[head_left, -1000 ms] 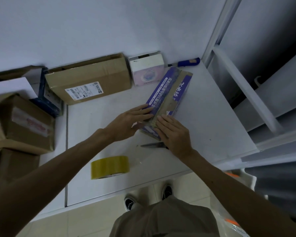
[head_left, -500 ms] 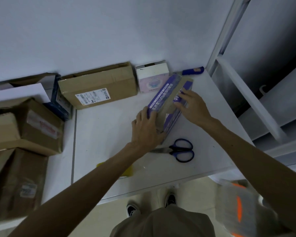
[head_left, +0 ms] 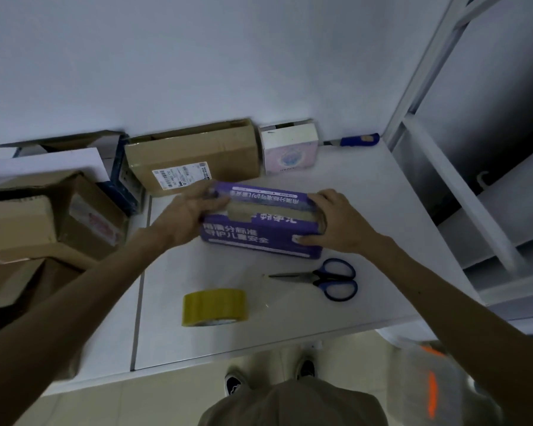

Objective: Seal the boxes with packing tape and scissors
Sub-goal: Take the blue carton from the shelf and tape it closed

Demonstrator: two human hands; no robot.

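Observation:
A purple box (head_left: 253, 238) with white lettering lies lengthwise across the white table (head_left: 382, 210), a strip of brown tape running along its top. My left hand (head_left: 194, 210) grips the box's left end, fingers over the top. My right hand (head_left: 336, 222) grips the right end, thumb on the near face. A yellowish roll of packing tape (head_left: 214, 307) stands on the table nearer to me. Blue-handled scissors (head_left: 323, 278) lie shut to the right of the roll, just below the box.
A brown carton with a shipping label (head_left: 194, 158) and a small white box (head_left: 290, 149) stand against the wall behind. A blue-handled knife (head_left: 356, 139) lies in the back right corner. More cartons (head_left: 53, 216) are stacked at left. A white shelf frame (head_left: 462, 192) stands at right.
The purple box has been turned from a diagonal lie to lie crosswise. My hands moved from its near end and top to its two ends. The tape roll and scissors are now in plain view.

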